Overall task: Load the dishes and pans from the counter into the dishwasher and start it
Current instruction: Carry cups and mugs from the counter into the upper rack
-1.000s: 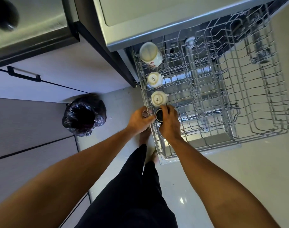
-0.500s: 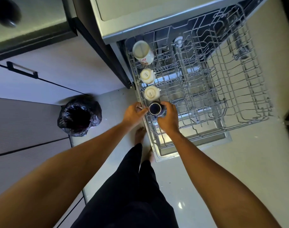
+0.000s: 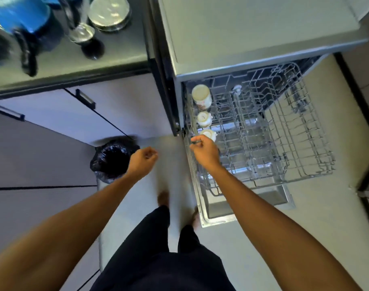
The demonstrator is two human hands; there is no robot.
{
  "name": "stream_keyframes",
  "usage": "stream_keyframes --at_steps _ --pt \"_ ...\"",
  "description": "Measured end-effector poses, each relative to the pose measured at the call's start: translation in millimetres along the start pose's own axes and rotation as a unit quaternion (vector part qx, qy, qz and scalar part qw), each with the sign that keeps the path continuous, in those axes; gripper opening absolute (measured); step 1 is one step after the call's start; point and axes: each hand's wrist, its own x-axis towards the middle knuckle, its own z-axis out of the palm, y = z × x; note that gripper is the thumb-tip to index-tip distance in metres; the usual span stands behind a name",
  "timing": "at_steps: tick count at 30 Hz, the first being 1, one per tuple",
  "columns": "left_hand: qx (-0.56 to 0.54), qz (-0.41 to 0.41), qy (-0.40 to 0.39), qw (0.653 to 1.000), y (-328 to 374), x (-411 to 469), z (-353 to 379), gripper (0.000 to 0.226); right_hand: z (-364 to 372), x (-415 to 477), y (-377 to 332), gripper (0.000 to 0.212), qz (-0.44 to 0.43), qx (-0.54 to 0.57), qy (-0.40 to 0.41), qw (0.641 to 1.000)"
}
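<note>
Head view: three cream cups point(image 3: 204, 119) inverted in the rack point(image 3: 305, 131); left hand point(image 3: 142, 159) curled empty, right hand point(image 3: 204, 150) curled, grip unclear.

Pale glossy floor point(image 3: 326, 217) beside grey cabinets point(image 3: 43, 164) with dark handles point(image 3: 85, 99); a black-lined bin point(image 3: 113, 159) stands against them.

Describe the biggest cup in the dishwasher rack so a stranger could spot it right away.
Find the pulled-out wire rack of the open dishwasher; cream cups line its left edge. The big mug sits farthest back. It is larger than both small cups in front of it and carries a reddish print.
</note>
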Motion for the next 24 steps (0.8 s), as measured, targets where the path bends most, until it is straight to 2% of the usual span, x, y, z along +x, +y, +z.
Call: stream_keyframes --at_steps 7,16,20,24 --pt "0.0 -0.017 0.157 0.987 -76.8 9.2 -160.7 0.011 128.6 13.4 -133.4 0.014 -0.13 -0.079 -0.109 0.982" --pt "-0.064 -0.035 0.31 0.948 -202.0 57.3 -364.4 0.012 356.7 10.9 -333.5 0.018 -0.269 -0.123 -0.235 0.926" --pt "-0.069 -0.02 0.342 0.937 -232.6 79.7 -428.0 0.011 433.7 10.1 -396.2 0.025 -0.32 -0.158 -0.273 0.893" --pt "0.002 0.053 0.333 0.941 -233.4 113.2 -472.4 0.015 489.5 21.0 -449.2 0.027 -0.343 -0.171 -0.28 0.88"
